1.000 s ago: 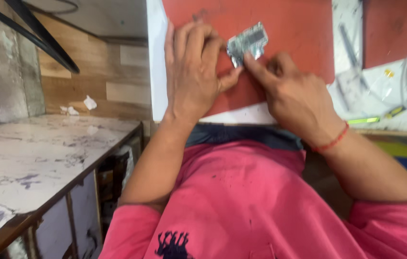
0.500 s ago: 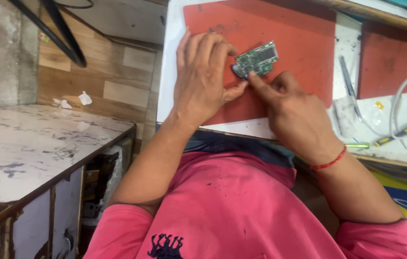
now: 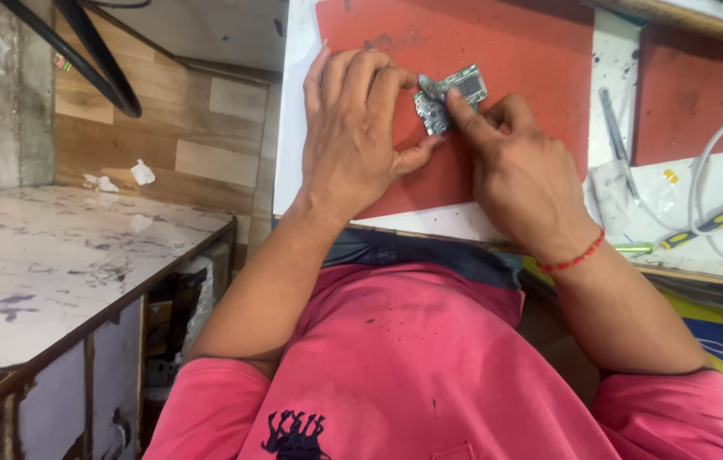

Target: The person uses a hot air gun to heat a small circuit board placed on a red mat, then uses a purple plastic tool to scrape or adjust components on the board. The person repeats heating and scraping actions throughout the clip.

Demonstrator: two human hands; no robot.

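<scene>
A small green circuit board point(image 3: 455, 92) with silver shields lies on a red work mat point(image 3: 506, 51) on the white bench. My left hand point(image 3: 361, 136) rests palm down on the mat, its fingertips and thumb pinching the board's left end. My right hand point(image 3: 523, 175), with a red thread at the wrist, presses its forefinger onto the board from the right. Both hands hold the board between them. My pink shirt fills the bottom of the view.
A second red mat point(image 3: 689, 89) lies to the right. Metal tweezers point(image 3: 615, 140), a yellow-handled screwdriver point(image 3: 711, 223) and white cables point(image 3: 719, 153) lie on the white bench at right. A marbled side table point(image 3: 46, 264) stands at left over a wooden floor.
The view has shifted slightly; the board has turned a little under my fingers. Both hands stay on it in the same place on the mat.
</scene>
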